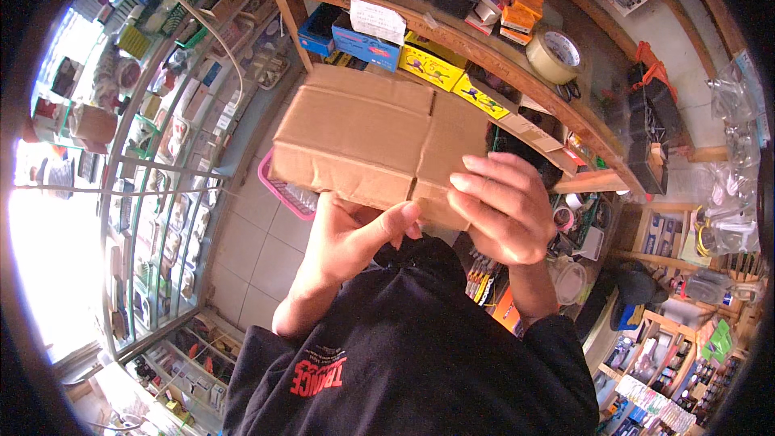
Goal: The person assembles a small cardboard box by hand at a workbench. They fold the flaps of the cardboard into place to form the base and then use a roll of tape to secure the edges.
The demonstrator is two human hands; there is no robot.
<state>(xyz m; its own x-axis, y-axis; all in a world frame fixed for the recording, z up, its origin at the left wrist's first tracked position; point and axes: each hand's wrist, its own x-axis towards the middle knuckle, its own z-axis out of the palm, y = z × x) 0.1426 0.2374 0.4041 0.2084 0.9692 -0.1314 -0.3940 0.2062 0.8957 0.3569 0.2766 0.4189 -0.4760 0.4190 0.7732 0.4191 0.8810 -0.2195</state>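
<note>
A brown cardboard box (355,117) with creased sides is held up in front of my chest. My left hand (355,230) grips its near lower edge, the thumb on the near side and the other fingers underneath, partly hidden. At the box's right end is my right hand (504,206), its fingers bent over the near right corner and touching the cardboard. A seam or flap edge runs across the box between the two hands. What is inside the box cannot be seen.
A wooden shelf (452,32) ahead carries a roll of tape (554,55) and orange boxes (521,16); blue boxes (367,42) and yellow boxes (432,64) sit below. Glass display shelves (161,194) stand at left. A pink basket (278,190) rests on the tiled floor (250,250).
</note>
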